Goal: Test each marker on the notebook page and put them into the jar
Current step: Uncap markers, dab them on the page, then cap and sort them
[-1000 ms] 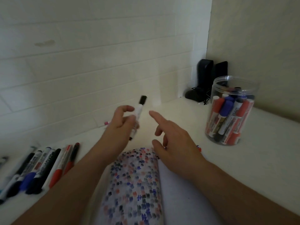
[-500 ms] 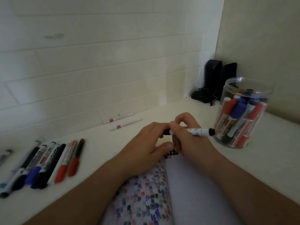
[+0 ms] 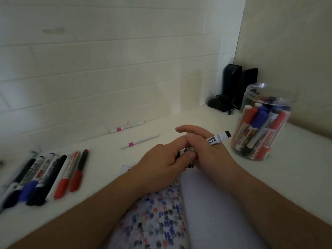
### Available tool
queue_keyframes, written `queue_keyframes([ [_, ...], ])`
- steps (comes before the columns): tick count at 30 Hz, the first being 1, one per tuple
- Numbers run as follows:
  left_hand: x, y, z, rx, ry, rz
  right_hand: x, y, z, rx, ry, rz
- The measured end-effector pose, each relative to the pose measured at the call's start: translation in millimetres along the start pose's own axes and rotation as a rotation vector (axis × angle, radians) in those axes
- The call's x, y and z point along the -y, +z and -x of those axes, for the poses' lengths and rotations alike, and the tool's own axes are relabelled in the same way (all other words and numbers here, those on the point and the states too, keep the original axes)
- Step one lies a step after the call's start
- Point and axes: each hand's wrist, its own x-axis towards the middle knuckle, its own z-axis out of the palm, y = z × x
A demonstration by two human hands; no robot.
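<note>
Both hands meet over the top edge of the open notebook [image 3: 158, 218], whose left page is covered in coloured test marks: the right hand [image 3: 206, 150] curls its fingers round the white barrel of a marker [image 3: 216, 138], black end pointing toward the jar [image 3: 264, 121], while the left hand [image 3: 161, 164] pinches the marker's other end (cap or tip, I cannot tell). The clear jar, already holding red, blue and black markers, stands just right of the hands. A row of loose markers [image 3: 45, 177] lies well to the left on the white table [image 3: 296, 177].
</note>
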Motion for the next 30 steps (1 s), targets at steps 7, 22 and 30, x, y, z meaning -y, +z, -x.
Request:
queue_keyframes([
  [7,6.3,6.2,-2.3,0.048,-0.017,0.047,-0.7,-0.6,7.8,0.026,0.069,-0.082],
  [22,11.6,-13.6,2.9,0.128,-0.167,-0.145,15.0,-30.7,-8.1,-0.107,0.139,-0.09],
  [30,20.7,-8.5,4.2,0.195,-0.169,-0.444,5.1,-23.2,4.1,-0.004,0.056,0.37],
])
